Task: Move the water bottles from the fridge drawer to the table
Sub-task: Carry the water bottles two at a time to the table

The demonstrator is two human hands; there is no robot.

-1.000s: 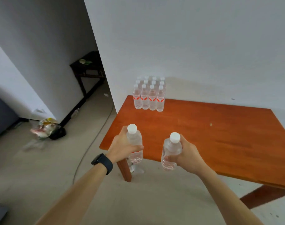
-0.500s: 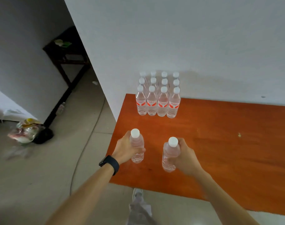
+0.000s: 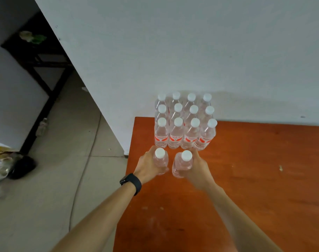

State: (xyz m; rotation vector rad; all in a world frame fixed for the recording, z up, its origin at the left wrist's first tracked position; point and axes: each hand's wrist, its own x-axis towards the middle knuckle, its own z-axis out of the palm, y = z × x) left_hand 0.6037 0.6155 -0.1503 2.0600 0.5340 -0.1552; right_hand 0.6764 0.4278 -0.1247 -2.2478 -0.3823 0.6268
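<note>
Left hand (image 3: 146, 166) grips one water bottle (image 3: 160, 160), right hand (image 3: 199, 169) another bottle (image 3: 182, 165), before the bottle block (image 3: 184, 124); counter (image 3: 255, 170) contact unclear.

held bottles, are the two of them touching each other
Apart. The head view shows a narrow strip of orange table between the left bottle and the right bottle.

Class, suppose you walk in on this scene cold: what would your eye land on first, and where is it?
A block of twelve white-capped water bottles stands at the far left corner of the orange-brown table, against the white wall. Just in front of it the left hand, with a black watch on its wrist, grips the left bottle, and the right hand grips the right bottle.
</note>
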